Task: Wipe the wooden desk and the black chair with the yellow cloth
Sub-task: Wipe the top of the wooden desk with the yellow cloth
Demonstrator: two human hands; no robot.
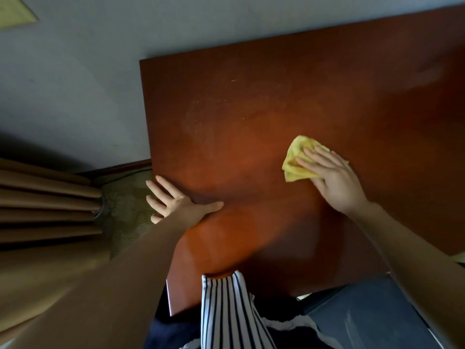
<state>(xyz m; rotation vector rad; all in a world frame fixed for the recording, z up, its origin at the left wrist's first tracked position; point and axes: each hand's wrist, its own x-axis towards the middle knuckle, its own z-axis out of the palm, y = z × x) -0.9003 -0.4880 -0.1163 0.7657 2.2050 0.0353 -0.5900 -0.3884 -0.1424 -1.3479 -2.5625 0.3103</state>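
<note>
Grey wall point(75, 71) across upper left, plain, shaded toward bottom. Corner of pale yellow-green panel point(12, 11) on wall at top left, rest cut off at edge. Tan curtain point(37, 197) at left, hanging in deep folds. Patterned green carpet point(125, 202) just right of curtain. Dark wooden skirting board point(118, 170) along foot of wall, above carpet. Striped garment point(226, 311) at bottom centre, white with dark vertical stripes. Navy fabric point(171, 333) beside it at left. White gathered trim point(289, 321) just right of stripes.

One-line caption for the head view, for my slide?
The right hand presses the yellow cloth on the wooden desk; the left hand rests open at the desk's left edge.
</note>
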